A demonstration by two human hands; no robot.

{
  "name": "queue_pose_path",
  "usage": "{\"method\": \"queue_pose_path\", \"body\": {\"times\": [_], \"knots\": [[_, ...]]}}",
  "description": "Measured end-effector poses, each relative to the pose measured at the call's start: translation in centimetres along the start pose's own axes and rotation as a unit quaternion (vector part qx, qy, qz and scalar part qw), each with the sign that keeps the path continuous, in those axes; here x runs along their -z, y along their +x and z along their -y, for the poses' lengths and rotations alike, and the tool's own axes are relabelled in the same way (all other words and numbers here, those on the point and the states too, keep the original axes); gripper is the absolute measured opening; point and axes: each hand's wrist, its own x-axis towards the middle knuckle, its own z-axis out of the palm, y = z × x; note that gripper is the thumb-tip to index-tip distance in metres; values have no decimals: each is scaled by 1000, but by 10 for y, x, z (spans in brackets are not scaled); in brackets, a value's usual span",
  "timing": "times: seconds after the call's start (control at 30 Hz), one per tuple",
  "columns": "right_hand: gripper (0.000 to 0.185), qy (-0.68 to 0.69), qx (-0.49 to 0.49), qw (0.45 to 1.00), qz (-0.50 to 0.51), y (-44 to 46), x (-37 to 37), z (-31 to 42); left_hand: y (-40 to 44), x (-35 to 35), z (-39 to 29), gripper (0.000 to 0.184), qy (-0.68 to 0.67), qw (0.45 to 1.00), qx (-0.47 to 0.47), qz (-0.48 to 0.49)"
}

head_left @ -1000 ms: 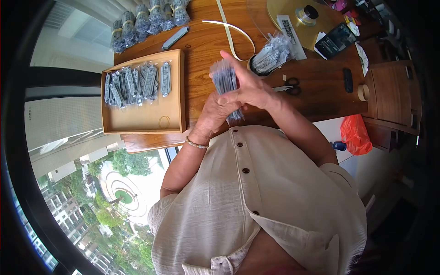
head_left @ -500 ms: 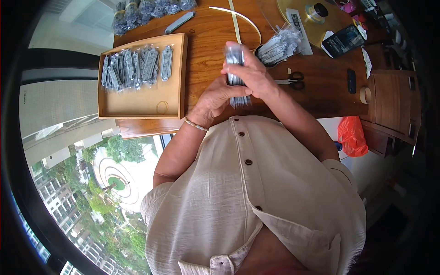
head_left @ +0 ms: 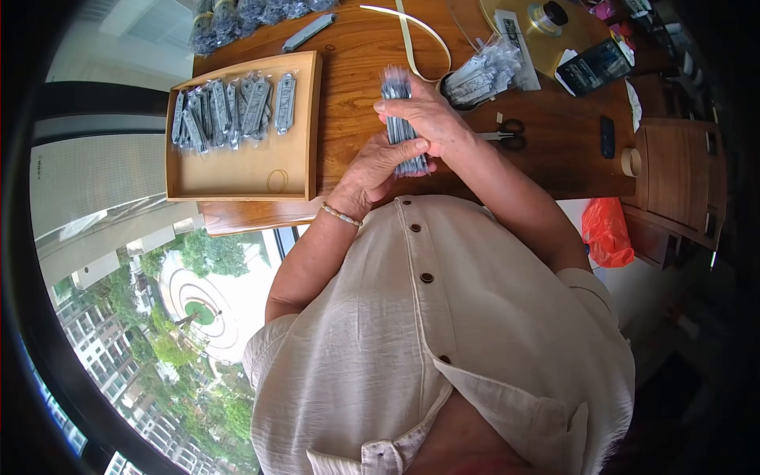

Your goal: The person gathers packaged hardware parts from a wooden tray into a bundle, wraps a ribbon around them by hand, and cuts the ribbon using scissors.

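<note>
Both hands on one thing, in front of the shirt and over the near side of the wooden bench. It is a bundle of thin plastic-wrapped packets, standing lengthwise away from the body. Left hand has the lower end in a closed grip, thumb laid across the face, seemingly to keep the stack from fanning out. Right hand is closed too, fingers round the upper part; probably this presses the sides level, slick film being apt to slide. Packet count can't be told. To the left, a shallow wooden tray holds grey packets side by side and overlapping, mostly lengthwise, with one packet just beside them; the rim likely stops strays. Yellow rubber bands lie in its near part, away from the packets, perhaps so they stay easy to pick up. Beyond the right hand, more wrapped packets lean in a dark container, loosely gathered. Scissors rest near the right forearm, handles outward, within reach. Further bundles sit at the far left.
</note>
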Motion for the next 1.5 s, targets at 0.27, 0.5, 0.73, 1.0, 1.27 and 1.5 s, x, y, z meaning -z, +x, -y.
{"method": "queue_pose_path", "body": {"times": [0.27, 0.5, 0.73, 1.0, 1.27, 1.5], "knots": [[60, -46, 32, 998, 42, -4, -5, -1, -7, 1, 1, 22, -31, 999, 25, -26], [78, -22, 52, 997, 61, -9, 3, 3, -9, 11, 11, 19, -72, 996, 33, 30], [67, -139, 132, 981, 15, -2, -2, -8, -12, 9, 10, 27, -17, 999, 31, 42], [69, -213, 153, 965, -9, 3, -4, -22, -11, 9, 10, 32, -10, 998, 66, 4], [93, -194, 119, 974, -12, -57, 34, 12, -3, 10, 31, 24, -1, 1000, 17, 6], [65, -253, 112, 948, -160, -79, 198, -29, 16, 6, 30, 17, -16, 998, -50, -17]]}}
